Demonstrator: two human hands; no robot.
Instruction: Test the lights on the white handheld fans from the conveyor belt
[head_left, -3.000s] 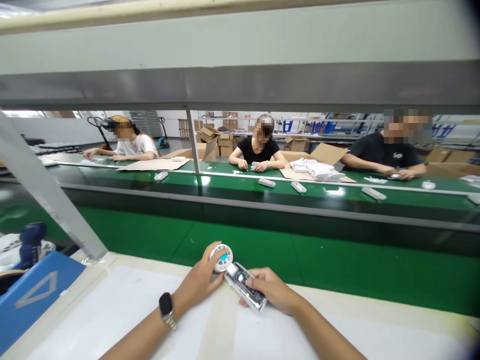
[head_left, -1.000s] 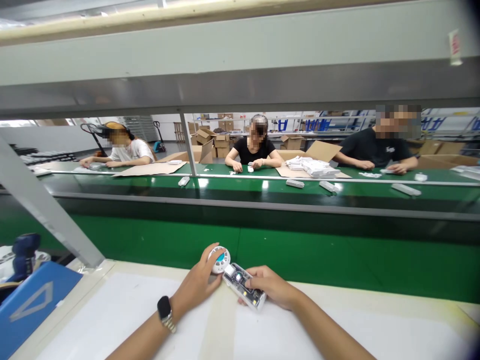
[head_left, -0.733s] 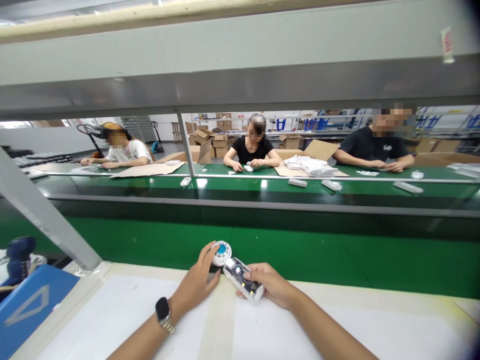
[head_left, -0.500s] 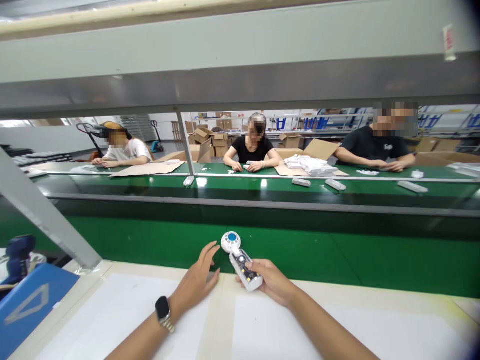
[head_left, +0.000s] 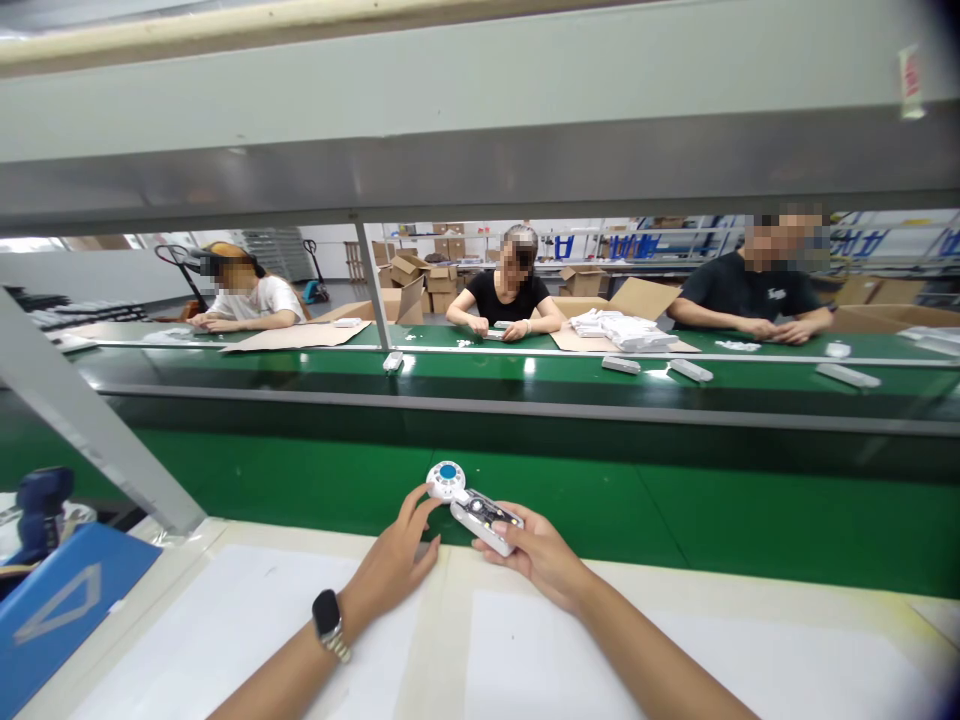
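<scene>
A white device [head_left: 487,521] with a round head, a blue centre and an open body showing its inner parts is above the near edge of the green belt [head_left: 300,480]. My right hand [head_left: 544,555] grips its body, thumb on the exposed inside. At the round head [head_left: 447,480], the fingertips of my left hand [head_left: 401,555] touch or nearly touch the rim; its fingers are apart and a watch is on the wrist. White sheets [head_left: 555,650] lie on the ledge under my forearms.
A slanted metal post [head_left: 105,430] and a blue box [head_left: 71,610] stand at the left. Beyond the belt, white casings [head_left: 621,366] lie on a second green surface, where three people sit working. A wide beam [head_left: 480,160] crosses overhead.
The device has tilted to the left in my right hand, bringing its round head to my left fingertips. White casings across the way have shifted right.
</scene>
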